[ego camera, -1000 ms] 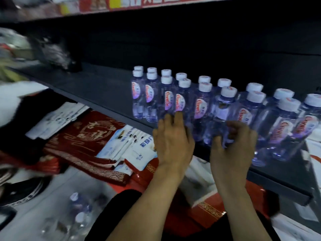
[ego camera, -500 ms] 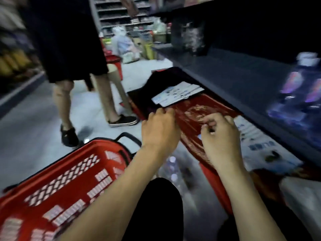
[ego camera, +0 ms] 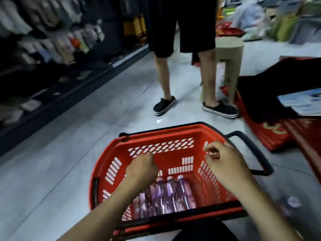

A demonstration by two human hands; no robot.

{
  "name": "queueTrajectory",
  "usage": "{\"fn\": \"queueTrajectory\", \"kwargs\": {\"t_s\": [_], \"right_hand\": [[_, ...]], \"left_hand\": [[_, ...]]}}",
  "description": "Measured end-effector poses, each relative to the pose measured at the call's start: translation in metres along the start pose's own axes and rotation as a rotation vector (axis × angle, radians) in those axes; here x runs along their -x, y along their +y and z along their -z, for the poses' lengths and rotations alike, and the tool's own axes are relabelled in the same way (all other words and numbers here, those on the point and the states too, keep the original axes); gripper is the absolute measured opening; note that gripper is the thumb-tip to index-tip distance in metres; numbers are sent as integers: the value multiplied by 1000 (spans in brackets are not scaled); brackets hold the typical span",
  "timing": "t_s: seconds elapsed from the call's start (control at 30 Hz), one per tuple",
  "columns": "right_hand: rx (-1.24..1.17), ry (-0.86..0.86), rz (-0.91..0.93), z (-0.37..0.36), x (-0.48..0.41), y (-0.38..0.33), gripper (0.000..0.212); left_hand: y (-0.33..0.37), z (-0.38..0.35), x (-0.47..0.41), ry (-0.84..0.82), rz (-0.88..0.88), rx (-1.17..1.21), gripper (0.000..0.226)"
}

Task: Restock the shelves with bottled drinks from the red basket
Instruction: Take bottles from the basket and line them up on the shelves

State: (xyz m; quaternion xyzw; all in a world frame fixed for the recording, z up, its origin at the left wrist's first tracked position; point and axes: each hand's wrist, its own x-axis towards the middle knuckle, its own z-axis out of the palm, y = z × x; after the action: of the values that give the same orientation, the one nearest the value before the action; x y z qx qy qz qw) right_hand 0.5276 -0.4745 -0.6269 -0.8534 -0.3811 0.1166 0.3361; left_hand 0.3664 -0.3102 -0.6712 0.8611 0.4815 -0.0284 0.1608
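Observation:
A red basket (ego camera: 111, 171) with black handles sits on the floor right in front of me. Several clear bottled drinks (ego camera: 166, 195) with purple labels and white caps lie on its bottom. My left hand (ego camera: 141, 167) hovers over the basket's middle, just above the bottle caps, fingers loosely curled and holding nothing. My right hand (ego camera: 224, 162) hangs over the basket's right side with fingers loosely bent, also holding nothing. The shelf with the drinks is out of view.
A person in black shorts and dark shoes (ego camera: 219, 108) stands on the grey floor just beyond the basket. Red boxes (ego camera: 278, 136) with dark cloth and papers lie at the right. Dark shelving (ego camera: 43, 70) with goods runs along the left. A beige stool (ego camera: 229, 54) stands behind the person.
My view has swung left from the shelf of bottles down to the basket. Both hands left the shelved bottles and now hang over the basket, holding nothing.

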Motion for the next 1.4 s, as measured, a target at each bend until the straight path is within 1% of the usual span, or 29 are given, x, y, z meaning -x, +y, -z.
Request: {"fn": "queueTrajectory", "kwargs": {"t_s": [0.1,0.2,0.27,0.33,0.4,0.47,0.53,0.57,0.63,0.67,0.7,0.73,0.8,0.87,0.9,0.93,1.0,1.07,1.1,1.13,1.2,1.27,1.33,1.4], "right_hand": [[-1,-194,13,-51,-30,-3,14],[-1,-440,-29,-98,-57,-1,14],[36,-565,-77,-128,-73,5,14],[131,-670,-93,-156,-85,17,17],[235,-778,-113,-179,-92,30,19],[312,-863,-159,-196,-94,47,11],[378,-915,-184,-209,-92,65,7],[392,-943,-188,-214,-91,72,9],[387,-1015,-200,-220,-89,83,16],[394,-1038,-187,-220,-88,85,14],[413,-1055,-181,-221,-89,87,18],[423,-1054,-198,-223,-90,90,29],[407,-1035,-250,-232,-96,103,46],[410,-997,-298,-245,-103,118,68],[424,-987,-302,-251,-105,123,78],[433,-979,-300,-256,-107,127,84],[420,-990,-303,-263,-110,132,90],[358,-1006,-330,-270,-108,138,94],[315,-1011,-346,-273,-106,142,99],[259,-1007,-371,-276,-105,146,105],[197,-978,-430,-279,-104,149,116],[258,-924,-450,-280,-107,151,121],[311,-866,-450,-276,-111,149,116],[245,-855,-478,-270,-111,148,111]], "left_hand": [[-51,-21,-20,-148,173,190,15],[-84,-52,-36,-256,345,361,24],[-98,-75,-40,-340,456,500,20],[-106,-99,-43,-397,525,543,19],[-108,-122,-49,-435,476,509,16],[-106,-135,-53,-436,412,463,11],[-108,-148,-58,-420,377,452,23],[-109,-156,-60,-386,357,444,27],[-109,-168,-67,-381,286,349,33],[-109,-174,-72,-391,242,282,41],[-108,-179,-76,-388,203,233,52],[-105,-180,-80,-397,188,213,61],[-96,-184,-89,-432,141,141,69],[-87,-191,-97,-492,94,76,74],[-83,-195,-101,-503,95,52,72],[-78,-196,-105,-513,121,55,65],[-72,-200,-112,-522,172,87,43],[-69,-204,-117,-545,202,106,23],[-70,-210,-119,-551,212,126,19],[-70,-213,-118,-562,231,150,21],[-69,-216,-114,-532,253,190,30],[-66,-218,-106,-464,256,226,52],[-60,-218,-99,-409,241,273,69],[-53,-219,-95,-420,287,417,79]]}}
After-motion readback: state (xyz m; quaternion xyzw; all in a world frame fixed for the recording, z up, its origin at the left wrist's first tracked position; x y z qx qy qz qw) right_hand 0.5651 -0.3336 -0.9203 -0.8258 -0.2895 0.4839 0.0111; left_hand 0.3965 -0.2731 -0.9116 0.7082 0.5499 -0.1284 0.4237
